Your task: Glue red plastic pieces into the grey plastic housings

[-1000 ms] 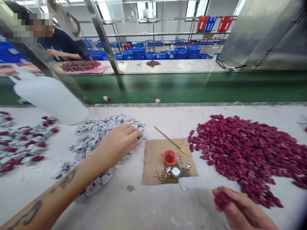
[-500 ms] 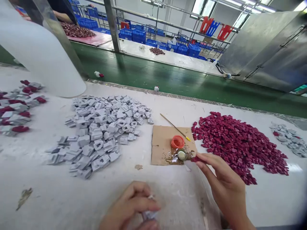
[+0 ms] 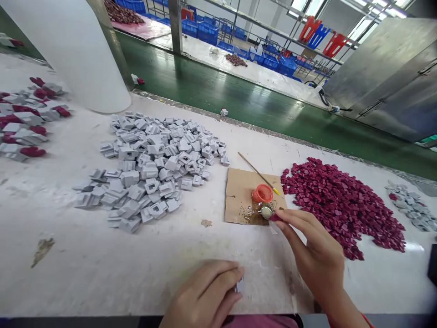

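Close to the table's front edge, my left hand point(image 3: 210, 291) is closed around a small grey plastic piece point(image 3: 239, 285), mostly covered by the fingers. My right hand point(image 3: 310, 246) pinches a small dark-red plastic piece point(image 3: 275, 217) between thumb and fingertips. That red piece is right beside a round metal cap point(image 3: 266, 211) with a pale middle, whether touching I cannot tell. The cap stands in a wet brownish patch on a cardboard square point(image 3: 235, 205). Behind it are an orange-red round lid point(image 3: 262, 194) and a thin stick point(image 3: 256, 171) with a yellow tip.
Loose grey pieces point(image 3: 150, 168) form a heap on the left, dark-red pieces point(image 3: 341, 205) another on the right. Joined grey-and-red pieces point(image 3: 30, 120) lie far left, near a white curved sheet point(image 3: 102, 77). A green conveyor belt point(image 3: 191, 82) runs behind.
The view has shifted, so the scene sits differently. My right hand has brought the red piece closer to the metal cap. My left hand's fingers have closed further over the grey piece.
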Demonstrator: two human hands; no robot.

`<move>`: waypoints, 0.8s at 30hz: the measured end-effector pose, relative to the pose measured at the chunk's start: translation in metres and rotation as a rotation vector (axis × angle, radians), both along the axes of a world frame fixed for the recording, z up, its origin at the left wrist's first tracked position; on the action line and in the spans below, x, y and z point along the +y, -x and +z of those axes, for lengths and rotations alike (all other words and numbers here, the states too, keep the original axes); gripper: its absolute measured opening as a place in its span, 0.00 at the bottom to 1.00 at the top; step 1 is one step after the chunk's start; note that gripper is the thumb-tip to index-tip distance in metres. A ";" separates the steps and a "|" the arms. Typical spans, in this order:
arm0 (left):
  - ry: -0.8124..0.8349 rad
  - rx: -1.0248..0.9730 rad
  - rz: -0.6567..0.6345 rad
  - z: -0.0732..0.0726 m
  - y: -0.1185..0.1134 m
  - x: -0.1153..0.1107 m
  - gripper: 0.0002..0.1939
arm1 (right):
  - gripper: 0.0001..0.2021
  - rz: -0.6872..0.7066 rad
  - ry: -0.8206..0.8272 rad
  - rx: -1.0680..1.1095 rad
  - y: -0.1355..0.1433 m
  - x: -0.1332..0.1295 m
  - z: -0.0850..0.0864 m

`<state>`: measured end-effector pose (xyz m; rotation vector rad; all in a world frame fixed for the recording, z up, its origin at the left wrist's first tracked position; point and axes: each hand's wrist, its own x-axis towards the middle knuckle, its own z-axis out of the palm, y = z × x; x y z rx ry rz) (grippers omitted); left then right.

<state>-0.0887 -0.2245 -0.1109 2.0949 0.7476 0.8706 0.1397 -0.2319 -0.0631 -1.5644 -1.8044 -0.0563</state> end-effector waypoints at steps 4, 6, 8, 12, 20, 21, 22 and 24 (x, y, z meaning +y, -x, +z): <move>0.054 0.011 0.032 0.002 0.000 -0.001 0.15 | 0.11 0.081 0.118 0.292 0.025 -0.027 -0.001; 0.098 0.022 0.062 0.003 0.000 -0.002 0.14 | 0.09 0.142 0.169 0.373 0.037 -0.039 -0.006; 0.135 0.018 0.070 0.004 0.000 -0.003 0.14 | 0.08 0.170 0.179 0.413 0.045 -0.046 -0.011; 0.183 -0.015 0.050 0.006 -0.001 -0.002 0.16 | 0.07 0.165 0.169 0.422 0.049 -0.046 -0.019; 0.188 -0.012 0.068 0.011 -0.002 -0.001 0.15 | 0.14 0.244 0.148 0.330 0.049 -0.047 -0.024; 0.190 -0.011 0.074 0.011 -0.002 0.000 0.15 | 0.14 0.247 0.146 0.313 0.050 -0.048 -0.025; 0.195 -0.009 0.079 0.011 -0.002 0.000 0.15 | 0.15 0.251 0.144 0.296 0.050 -0.049 -0.026; 0.201 -0.002 0.084 0.011 -0.002 0.000 0.13 | 0.15 0.260 0.140 0.270 0.052 -0.049 -0.027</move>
